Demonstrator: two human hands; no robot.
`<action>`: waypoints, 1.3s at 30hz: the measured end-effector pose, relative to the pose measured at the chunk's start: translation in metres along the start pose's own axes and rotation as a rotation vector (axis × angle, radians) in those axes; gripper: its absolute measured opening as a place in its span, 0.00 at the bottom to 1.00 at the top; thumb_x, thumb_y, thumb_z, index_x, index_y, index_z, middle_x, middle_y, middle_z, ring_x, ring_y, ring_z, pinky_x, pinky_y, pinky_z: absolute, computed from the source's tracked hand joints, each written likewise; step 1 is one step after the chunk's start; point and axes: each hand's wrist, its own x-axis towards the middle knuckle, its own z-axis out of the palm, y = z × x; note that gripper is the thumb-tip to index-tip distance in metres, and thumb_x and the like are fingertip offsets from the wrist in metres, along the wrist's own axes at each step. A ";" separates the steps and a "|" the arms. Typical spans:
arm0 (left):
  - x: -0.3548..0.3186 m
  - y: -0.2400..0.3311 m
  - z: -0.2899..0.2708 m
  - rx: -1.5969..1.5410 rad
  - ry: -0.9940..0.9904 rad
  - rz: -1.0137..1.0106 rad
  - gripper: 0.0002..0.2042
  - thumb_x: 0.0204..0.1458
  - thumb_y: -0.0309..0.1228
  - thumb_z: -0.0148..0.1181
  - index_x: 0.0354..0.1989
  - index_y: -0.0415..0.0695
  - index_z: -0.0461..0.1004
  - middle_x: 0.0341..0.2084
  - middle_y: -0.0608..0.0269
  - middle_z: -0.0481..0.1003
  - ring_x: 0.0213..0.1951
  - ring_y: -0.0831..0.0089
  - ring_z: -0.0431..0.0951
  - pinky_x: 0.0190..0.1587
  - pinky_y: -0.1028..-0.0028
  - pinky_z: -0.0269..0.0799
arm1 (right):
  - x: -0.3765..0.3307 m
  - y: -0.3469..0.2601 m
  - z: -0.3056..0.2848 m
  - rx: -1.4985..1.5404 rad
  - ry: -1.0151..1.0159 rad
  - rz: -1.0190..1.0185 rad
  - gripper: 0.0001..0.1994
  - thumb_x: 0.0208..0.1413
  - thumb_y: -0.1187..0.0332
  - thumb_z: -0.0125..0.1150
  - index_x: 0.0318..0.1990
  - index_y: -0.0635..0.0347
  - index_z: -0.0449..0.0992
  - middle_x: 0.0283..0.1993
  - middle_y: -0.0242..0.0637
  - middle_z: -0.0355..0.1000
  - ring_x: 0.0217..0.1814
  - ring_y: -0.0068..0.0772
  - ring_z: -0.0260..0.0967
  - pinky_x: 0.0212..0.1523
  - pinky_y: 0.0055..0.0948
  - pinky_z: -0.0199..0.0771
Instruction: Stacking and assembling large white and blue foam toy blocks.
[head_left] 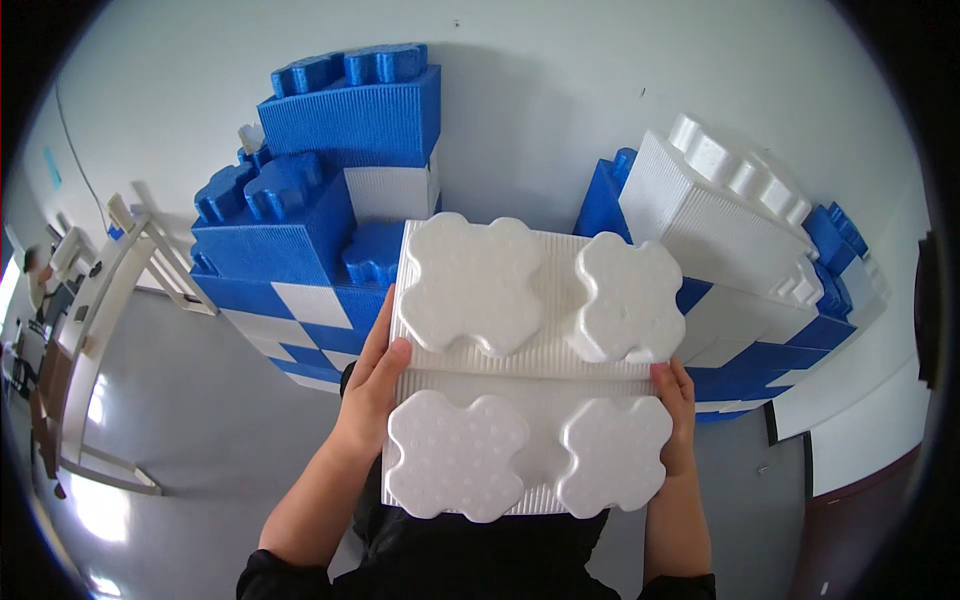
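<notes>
The left hand (368, 405) and right hand (680, 415) gripped opposite sides of a white studded piece (535, 370), fingers partly curled around its edges; it sat between them, possibly as two blocks together, the seam being hard to judge. Beyond the left fingers stood a blue-and-white block stack (270, 255), and beyond the right fingers, another stack (740, 240).

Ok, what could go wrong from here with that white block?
Split: a seam crosses the white block; if it's really two pieces, they might part.
Drop: the left hand and right hand hold opposite sides; if either slips, it could tip.
Bump: the gap to the left stack is unclear, so it might knock that.
</notes>
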 end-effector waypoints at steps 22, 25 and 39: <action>0.008 -0.012 -0.001 -0.032 0.073 0.049 0.28 0.63 0.29 0.47 0.71 0.41 0.49 0.66 0.55 0.58 0.66 0.67 0.59 0.66 0.70 0.55 | 0.005 -0.001 -0.007 0.042 -0.057 -0.027 0.25 0.59 0.64 0.55 0.62 0.69 0.65 0.53 0.40 0.72 0.53 0.26 0.69 0.54 0.21 0.65; 0.002 -0.008 -0.003 -0.013 0.072 0.032 0.28 0.62 0.28 0.48 0.71 0.42 0.49 0.66 0.56 0.58 0.66 0.67 0.59 0.66 0.69 0.56 | 0.001 -0.002 0.000 0.047 -0.019 0.005 0.26 0.59 0.65 0.54 0.62 0.69 0.64 0.55 0.41 0.71 0.54 0.26 0.69 0.56 0.22 0.64; -0.032 -0.063 -0.058 -0.033 -0.010 -0.157 0.33 0.58 0.44 0.54 0.67 0.38 0.54 0.63 0.53 0.62 0.63 0.63 0.63 0.63 0.65 0.60 | -0.006 0.063 -0.060 0.480 -0.006 0.387 0.27 0.66 0.52 0.44 0.66 0.60 0.59 0.62 0.41 0.67 0.62 0.38 0.66 0.60 0.35 0.68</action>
